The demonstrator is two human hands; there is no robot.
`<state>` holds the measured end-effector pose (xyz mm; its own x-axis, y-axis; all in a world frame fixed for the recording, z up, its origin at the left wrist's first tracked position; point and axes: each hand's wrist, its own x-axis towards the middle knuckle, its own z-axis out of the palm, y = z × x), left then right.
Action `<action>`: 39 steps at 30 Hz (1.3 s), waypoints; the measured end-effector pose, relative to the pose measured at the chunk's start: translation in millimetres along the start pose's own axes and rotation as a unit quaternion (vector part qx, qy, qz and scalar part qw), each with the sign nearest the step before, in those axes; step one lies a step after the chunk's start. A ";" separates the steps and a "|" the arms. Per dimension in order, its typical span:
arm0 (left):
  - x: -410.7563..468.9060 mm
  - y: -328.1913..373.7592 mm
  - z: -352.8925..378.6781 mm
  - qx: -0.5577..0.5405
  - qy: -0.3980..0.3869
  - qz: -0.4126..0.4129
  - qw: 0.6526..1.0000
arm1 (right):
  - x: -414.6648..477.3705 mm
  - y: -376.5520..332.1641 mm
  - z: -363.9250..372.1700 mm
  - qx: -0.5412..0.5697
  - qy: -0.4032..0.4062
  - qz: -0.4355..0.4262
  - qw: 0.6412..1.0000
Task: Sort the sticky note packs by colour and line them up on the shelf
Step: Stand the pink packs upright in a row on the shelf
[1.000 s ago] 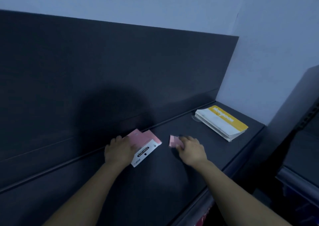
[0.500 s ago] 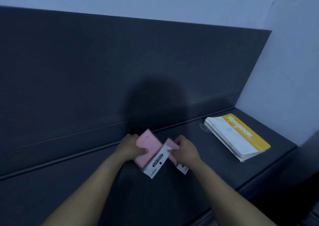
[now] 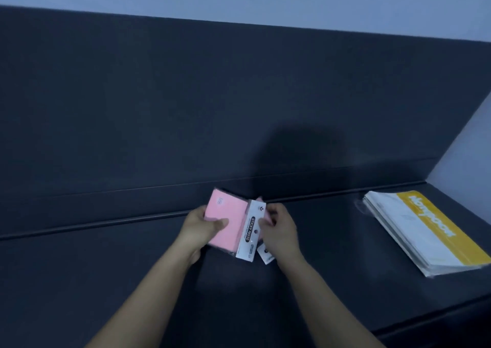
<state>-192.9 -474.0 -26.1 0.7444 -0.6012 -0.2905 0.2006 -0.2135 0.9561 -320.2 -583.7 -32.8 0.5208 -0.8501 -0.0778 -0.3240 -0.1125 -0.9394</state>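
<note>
Over the dark shelf (image 3: 132, 268), my left hand (image 3: 198, 231) grips a pink sticky note pack (image 3: 225, 211) with a white label strip that reads STICKY NOTE. My thumb lies across its pink face. My right hand (image 3: 279, 231) holds a second pink sticky note pack (image 3: 265, 256) just behind and to the right of the first. Most of that second pack is hidden by my fingers; only a pink corner and its white label end show. The two packs overlap and touch, held close to the shelf's back panel.
A stack of white and yellow packs (image 3: 425, 231) in clear wrap lies on the shelf at the far right. The dark back panel (image 3: 239, 95) rises behind the shelf. A pale wall (image 3: 473, 148) closes the right end. The shelf's front edge (image 3: 425, 323) runs at lower right.
Both hands lifted their pink packs and brought them together; the packs were apart a second ago and now overlap. The view has shifted left, so the yellow stack sits farther right.
</note>
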 end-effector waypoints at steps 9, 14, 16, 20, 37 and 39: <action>-64.8 -10.8 -122.1 -0.139 0.143 0.038 0.979 | -65.0 -53.5 100.0 0.088 -0.086 -0.096 0.988; -112.5 -19.4 -197.4 -0.157 0.201 0.077 0.964 | -120.0 -81.2 160.4 0.087 -0.138 -0.132 0.978; -133.8 -20.5 -226.8 -0.151 0.221 0.094 0.959 | -143.8 -92.4 185.4 0.095 -0.153 -0.134 0.975; -170.6 -28.1 -289.9 -0.135 0.257 0.105 0.951 | -194.1 -110.1 237.3 0.112 -0.171 -0.135 0.969; -231.8 -51.9 -484.5 -0.105 0.359 0.116 0.920 | -292.3 -161.6 406.3 0.100 -0.274 -0.166 0.942; -226.2 -53.4 -501.7 -0.102 0.378 0.113 0.913 | -289.0 -165.8 424.4 0.092 -0.289 -0.168 0.938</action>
<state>-52.5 59.7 7.7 0.9931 0.1066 -0.0492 0.0447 0.0442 0.9980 -81.8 -101.0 3.7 0.9272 -0.3566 0.1146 0.0489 -0.1883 -0.9809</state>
